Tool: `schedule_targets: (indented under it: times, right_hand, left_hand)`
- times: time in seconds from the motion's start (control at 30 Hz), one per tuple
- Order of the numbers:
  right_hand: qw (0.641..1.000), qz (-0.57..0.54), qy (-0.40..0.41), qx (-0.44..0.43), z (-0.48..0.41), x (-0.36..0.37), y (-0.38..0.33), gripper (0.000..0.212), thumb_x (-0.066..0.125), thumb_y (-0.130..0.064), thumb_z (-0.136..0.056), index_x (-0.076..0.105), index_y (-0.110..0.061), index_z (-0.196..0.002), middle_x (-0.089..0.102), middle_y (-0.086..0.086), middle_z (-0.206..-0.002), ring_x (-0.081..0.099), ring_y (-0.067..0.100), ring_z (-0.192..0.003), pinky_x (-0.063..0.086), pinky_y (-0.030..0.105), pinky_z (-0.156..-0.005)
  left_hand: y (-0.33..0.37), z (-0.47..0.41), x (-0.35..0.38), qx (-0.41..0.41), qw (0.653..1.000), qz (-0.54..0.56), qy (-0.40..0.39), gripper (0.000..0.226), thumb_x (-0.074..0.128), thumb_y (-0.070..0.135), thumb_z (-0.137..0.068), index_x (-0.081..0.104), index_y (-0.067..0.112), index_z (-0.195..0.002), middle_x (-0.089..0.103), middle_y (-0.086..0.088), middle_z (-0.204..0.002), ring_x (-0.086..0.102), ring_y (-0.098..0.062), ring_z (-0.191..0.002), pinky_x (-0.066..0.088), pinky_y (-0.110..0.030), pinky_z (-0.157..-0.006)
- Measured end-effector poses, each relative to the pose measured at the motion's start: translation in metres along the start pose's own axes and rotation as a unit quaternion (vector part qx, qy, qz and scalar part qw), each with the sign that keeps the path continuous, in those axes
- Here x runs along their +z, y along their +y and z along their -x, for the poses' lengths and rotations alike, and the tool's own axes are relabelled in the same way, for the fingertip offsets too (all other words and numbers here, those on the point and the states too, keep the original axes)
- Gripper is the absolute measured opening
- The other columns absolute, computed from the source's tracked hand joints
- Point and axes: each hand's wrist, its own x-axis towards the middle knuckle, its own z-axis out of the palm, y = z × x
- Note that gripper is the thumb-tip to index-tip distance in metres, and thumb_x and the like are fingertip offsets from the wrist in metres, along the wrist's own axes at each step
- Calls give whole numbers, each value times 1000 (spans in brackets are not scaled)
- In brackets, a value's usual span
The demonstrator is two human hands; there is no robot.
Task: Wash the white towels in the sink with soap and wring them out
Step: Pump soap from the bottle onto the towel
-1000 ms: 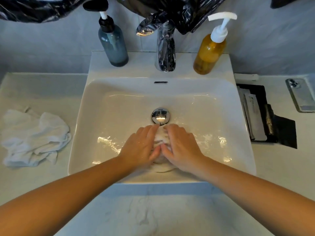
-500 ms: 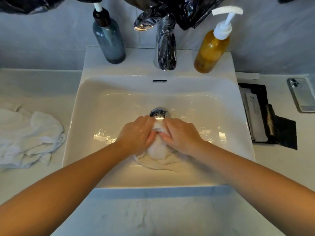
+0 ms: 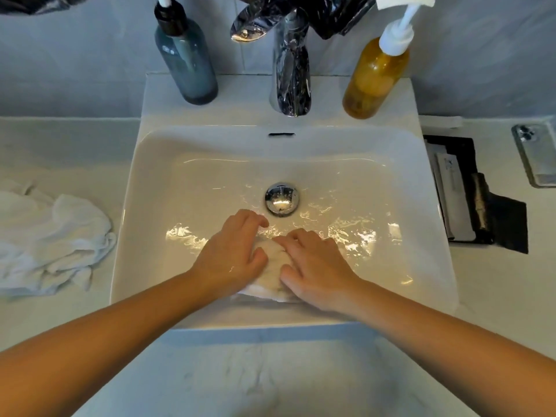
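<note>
Two hands met over a bunched white wet towel [image 3: 272,266] on the near side of the sink [image 3: 150,182] floor. The left hand [image 3: 231,254] had its fingers [image 3: 255,218] curled close together over the wad's left side, thumb tucked against the cloth. The right hand [image 3: 316,266] lay on the wad's right side with fingers [image 3: 296,236] slightly apart and only gently bent, pressing down rather than gripping. A flat edge of the towel showed below both palms, against the near wall of the basin. Shallow water glinted around the hands, and the chrome drain stopper [image 3: 282,198] sat just beyond the fingertips, apart from them.

Behind the basin stood the chrome faucet [image 3: 290,70], with a blue-grey pump bottle [image 3: 188,64] to its left and an amber pump bottle [image 3: 374,79] to its right — both on the sink's back ledge. On the pale countertop [image 3: 270,371] left of the sink lay a second towel [image 3: 51,242], crumpled. Right of the sink sat a black tray [image 3: 460,145] holding packets, and farther right a phone [image 3: 538,158] rested face down.
</note>
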Motion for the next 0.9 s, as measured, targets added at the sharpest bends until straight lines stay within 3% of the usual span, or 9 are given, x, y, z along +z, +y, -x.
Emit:
schedule_targets:
  times: [0.07, 0.17, 0.3, 0.4, 0.5, 0.63, 0.7, 0.77, 0.9]
  right_hand:
    - [1000, 19, 13, -22, 3, 15, 0, 82, 13, -71, -82, 35, -25, -147, 49, 3, -128, 47, 23, -114, 35, 40, -88]
    - [998, 28, 24, -58, -7, 24, 9, 87, 9, -77, -89, 49, -12, -131, 58, 10, -106, 56, 27, -84, 38, 35, -67]
    - [990, 53, 90, -91, -18, 24, 17, 41, 32, -46, -95, 44, -20, -124, 64, 6, -83, 57, 22, -55, 28, 25, -51]
    - [996, -10, 68, -62, -18, 18, 10, 27, 23, -43, -94, 43, -38, -111, 57, -7, -75, 54, 16, -56, 35, 28, -51]
    - [996, -45, 62, -48, -17, 10, 6, 16, 31, -39, -100, 45, -33, -104, 45, -14, -67, 48, 12, -56, 42, 32, -53]
    - [988, 58, 115, -88, -14, -21, 12, 31, 42, -49, -92, 55, -20, -95, 52, -6, -82, 42, 13, -69, 30, 31, -63]
    - [986, 66, 117, -98, -3, -32, 10, 45, 38, -57, -85, 58, -19, -98, 52, -4, -91, 42, 13, -75, 30, 31, -61]
    - [992, 54, 100, -56, 9, -23, 5, 54, 26, -60, -84, 55, -19, -103, 50, -2, -97, 46, 16, -81, 37, 32, -63]
    - [992, 112, 57, 14, 4, 7, 1, 71, 10, -56, -89, 42, -19, -140, 56, 4, -117, 54, 24, -97, 42, 40, -79]
  left_hand:
    - [-9, 6, 8, 42, 994, -90, -44, 54, 33, 40, -85, 55, 14, -127, 57, -5, -116, 55, -25, -97, 49, -41, -73]
    - [-15, 6, 17, 85, 985, -147, -23, 41, 35, 33, -90, 63, 9, -108, 60, -7, -92, 55, -26, -74, 48, -39, -59]
    - [-13, -7, 22, 104, 979, -174, 12, 35, 35, 31, -89, 63, 9, -87, 57, -6, -75, 53, -25, -58, 35, -28, -48]
    - [-4, -21, 15, 38, 979, -191, -62, 61, 14, 47, -87, 62, 14, -103, 61, -4, -88, 60, -26, -73, 34, -29, -60]
    - [-3, -25, 13, 33, 976, -203, -68, 68, 5, 51, -87, 59, 17, -109, 60, -2, -96, 59, -24, -82, 33, -31, -65]
    - [1, -13, -9, 132, 975, -170, 61, 41, 35, 41, -88, 58, 9, -78, 56, -6, -73, 54, -26, -60, 36, -29, -45]
    - [5, -5, -12, 164, 971, -159, 64, 36, 44, 43, -83, 57, 10, -77, 57, -6, -75, 50, -24, -62, 38, -30, -44]
    - [13, 5, -4, 124, 983, -129, 39, 39, 41, 47, -82, 56, 11, -85, 58, -5, -78, 48, -21, -62, 34, -31, -48]
    - [8, 14, 20, 29, 987, -155, -17, 55, 30, 44, -90, 51, 14, -130, 64, -7, -98, 59, -26, -78, 44, -33, -60]
